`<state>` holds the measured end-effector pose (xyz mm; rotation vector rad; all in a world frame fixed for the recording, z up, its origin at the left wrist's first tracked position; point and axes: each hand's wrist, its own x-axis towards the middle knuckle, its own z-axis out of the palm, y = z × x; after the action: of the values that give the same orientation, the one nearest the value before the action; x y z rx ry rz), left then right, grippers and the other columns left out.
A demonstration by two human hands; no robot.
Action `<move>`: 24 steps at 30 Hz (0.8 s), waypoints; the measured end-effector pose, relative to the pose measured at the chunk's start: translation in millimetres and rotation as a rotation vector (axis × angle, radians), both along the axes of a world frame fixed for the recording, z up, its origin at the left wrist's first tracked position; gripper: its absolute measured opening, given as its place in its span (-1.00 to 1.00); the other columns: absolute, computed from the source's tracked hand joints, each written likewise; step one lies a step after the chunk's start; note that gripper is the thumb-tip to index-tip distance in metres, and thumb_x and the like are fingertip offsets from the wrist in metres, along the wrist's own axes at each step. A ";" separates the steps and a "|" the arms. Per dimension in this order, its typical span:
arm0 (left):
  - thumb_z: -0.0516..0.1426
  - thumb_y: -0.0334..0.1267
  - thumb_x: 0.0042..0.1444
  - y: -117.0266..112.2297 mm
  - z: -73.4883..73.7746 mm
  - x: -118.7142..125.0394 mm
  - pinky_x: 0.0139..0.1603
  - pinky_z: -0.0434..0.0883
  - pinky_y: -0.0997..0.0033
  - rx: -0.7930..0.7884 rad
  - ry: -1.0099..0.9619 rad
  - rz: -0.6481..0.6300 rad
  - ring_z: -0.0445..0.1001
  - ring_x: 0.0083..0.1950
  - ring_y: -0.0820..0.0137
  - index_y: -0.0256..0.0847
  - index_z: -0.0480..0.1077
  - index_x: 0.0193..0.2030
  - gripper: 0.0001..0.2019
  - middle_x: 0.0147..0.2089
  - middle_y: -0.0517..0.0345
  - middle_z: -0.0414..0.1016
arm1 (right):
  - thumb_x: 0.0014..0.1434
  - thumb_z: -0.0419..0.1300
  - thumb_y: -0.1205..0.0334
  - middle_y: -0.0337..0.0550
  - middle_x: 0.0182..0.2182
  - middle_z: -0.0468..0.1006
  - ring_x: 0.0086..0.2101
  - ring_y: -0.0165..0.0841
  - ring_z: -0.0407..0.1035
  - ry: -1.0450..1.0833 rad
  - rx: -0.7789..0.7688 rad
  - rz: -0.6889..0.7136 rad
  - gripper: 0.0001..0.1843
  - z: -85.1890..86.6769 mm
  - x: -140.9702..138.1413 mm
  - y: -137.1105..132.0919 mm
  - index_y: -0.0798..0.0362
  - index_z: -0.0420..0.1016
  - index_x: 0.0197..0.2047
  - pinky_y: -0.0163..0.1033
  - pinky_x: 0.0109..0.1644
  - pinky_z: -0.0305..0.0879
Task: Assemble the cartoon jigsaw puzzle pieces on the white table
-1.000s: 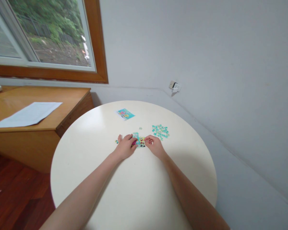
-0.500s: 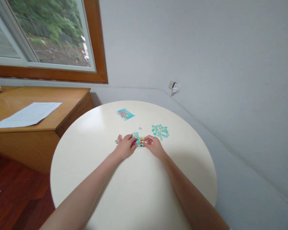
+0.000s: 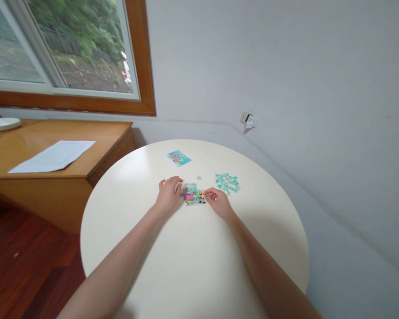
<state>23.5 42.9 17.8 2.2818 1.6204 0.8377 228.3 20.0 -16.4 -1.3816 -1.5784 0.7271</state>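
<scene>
A partly joined jigsaw puzzle (image 3: 193,195) lies flat on the round white table (image 3: 186,257). Its picture has a pink figure on the left and a yellow one on the right, with turquoise above. My left hand (image 3: 169,192) rests at the puzzle's left side, fingers apart and bent, covering what lies under them. At the right edge, my right hand (image 3: 218,202) has thumb and fingers pinched together close to the yellow figure; whether a piece is between the fingertips is hidden. A single loose piece (image 3: 199,177) lies just above the puzzle.
Several loose turquoise puzzle pieces (image 3: 226,183) form a pile to the right, beyond my right hand. A small picture card (image 3: 179,157) with similar figures lies near the far edge. Left stands a wooden cabinet (image 3: 109,153) bearing a paper sheet (image 3: 53,157). The wall has a plugged-in outlet (image 3: 248,119).
My left hand has drawn back leftward off the puzzle, uncovering the pink figure. My right hand has moved slightly away from the yellow figure. The view has shifted a little left.
</scene>
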 end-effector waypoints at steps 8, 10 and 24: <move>-0.03 -0.28 0.12 22.3 16.8 -38.8 -0.13 0.36 0.39 -0.238 0.042 0.179 0.49 -0.18 0.32 -0.24 0.47 -0.22 -0.74 -0.19 0.05 0.56 | -0.07 0.04 0.25 -0.34 -0.68 0.23 -0.59 -0.46 0.11 -0.029 0.020 0.004 -0.85 -0.4 0.0 -1.3 0.05 0.42 -0.47 -0.36 -0.51 0.02; -0.01 -0.27 0.10 23.2 17.0 -41.6 -0.18 0.37 0.43 -0.286 0.055 0.136 0.49 -0.20 0.33 -0.25 0.49 -0.24 -0.74 -0.21 0.04 0.56 | -0.06 0.04 0.23 -0.34 -0.68 0.24 -0.59 -0.46 0.11 -0.027 0.024 0.012 -0.84 -0.6 0.1 -1.3 0.06 0.43 -0.46 -0.36 -0.51 0.02; 0.16 -0.30 -0.11 14.9 19.5 -50.2 -0.25 0.35 0.48 -0.423 0.275 -0.154 0.48 -0.25 0.35 -0.16 0.46 -0.15 -0.69 -0.22 0.13 0.53 | -0.04 0.04 0.24 -0.33 -0.67 0.27 -0.59 -0.46 0.11 -0.059 0.014 0.026 -0.83 -3.8 1.0 -0.8 0.06 0.44 -0.44 -0.36 -0.52 0.00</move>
<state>-26.6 57.8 37.3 2.2384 1.5185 0.1276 229.3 19.2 -20.1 -1.3860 -1.6476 0.6951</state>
